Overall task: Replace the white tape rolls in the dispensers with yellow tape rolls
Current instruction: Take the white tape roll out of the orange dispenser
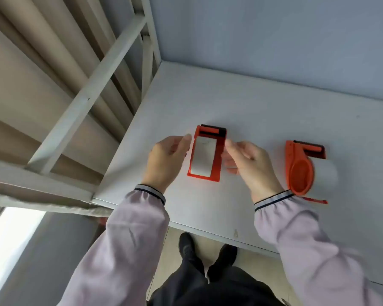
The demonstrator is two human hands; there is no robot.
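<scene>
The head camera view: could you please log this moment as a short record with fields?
surface: white table
left dispenser: orange, flat, white roll inside
right dispenser: orange, on its side, white roll in it
left hand: open, beside left dispenser
right hand: open, on its other side
grasp: contact unclear
yellow rolls: none in view
</scene>
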